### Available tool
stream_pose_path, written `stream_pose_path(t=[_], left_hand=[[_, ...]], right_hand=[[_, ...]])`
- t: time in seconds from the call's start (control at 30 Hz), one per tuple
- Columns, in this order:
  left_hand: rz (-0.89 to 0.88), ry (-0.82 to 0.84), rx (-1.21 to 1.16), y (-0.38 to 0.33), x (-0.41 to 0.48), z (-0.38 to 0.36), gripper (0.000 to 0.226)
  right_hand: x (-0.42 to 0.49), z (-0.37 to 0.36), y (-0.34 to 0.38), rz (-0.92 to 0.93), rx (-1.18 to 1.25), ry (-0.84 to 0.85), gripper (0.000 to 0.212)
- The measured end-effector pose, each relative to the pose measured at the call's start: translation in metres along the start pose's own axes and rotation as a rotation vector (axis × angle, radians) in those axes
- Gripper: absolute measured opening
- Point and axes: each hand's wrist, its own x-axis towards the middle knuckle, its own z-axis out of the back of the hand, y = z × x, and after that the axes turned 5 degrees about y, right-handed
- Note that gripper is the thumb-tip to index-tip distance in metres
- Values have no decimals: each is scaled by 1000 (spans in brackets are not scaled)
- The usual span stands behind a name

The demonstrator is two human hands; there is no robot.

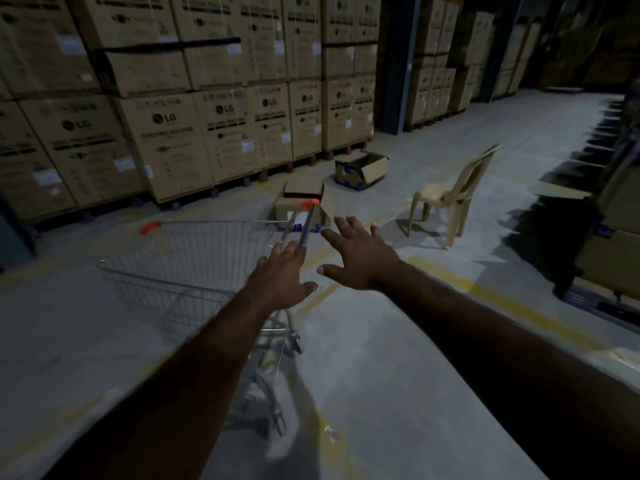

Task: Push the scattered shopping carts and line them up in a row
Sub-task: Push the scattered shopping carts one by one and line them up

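My left hand [282, 271] rests uncurled on the cart handle [307, 223]; right hand [360, 258] fingers [350, 226] wide beside it. I'd grip both ends first.

Left hand [281, 271] reaches forward palm down, fingers straight, thumb out; right hand [360, 258] just beside it, fingers splayed, holding nothing.

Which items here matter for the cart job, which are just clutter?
Job: shopping cart, left hand at its handle, right hand open beside it.
Lying about: plastic chair, open box behind the cart, blue-edged box, stacked cartons.
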Motion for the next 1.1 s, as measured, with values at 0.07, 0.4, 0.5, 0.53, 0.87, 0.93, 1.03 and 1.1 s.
stream_pose_path(t=[0.07,0.4,0.5,0.53,0.87,0.93,1.03,1.1], left_hand=[[24,8,-8,6,34,-10,87],[305,131,-101,30,175,-86,87],[433,138,-125,34,202,-107,91],[489,151,-165,35,210,-113,93],[690,211,-286,52,231,-127,45],[666,204,-259,57,223,-125,43],[605,213,-213,70,202,-123,37],[535,221,-162,84,188,-123,33]], right_hand=[[37,-9,-16,24,21,-7,85],[212,-62,-111,210,-6,148,86],[256,-71,-128,277,-30,169,85],[269,-75,-130,302,-23,177,84],[347,-136,-100,386,16,335,75],[357,-144,-91,368,-11,348,74],[366,-154,-80,386,-90,324,83],[369,-157,-71,409,-115,321,89]])
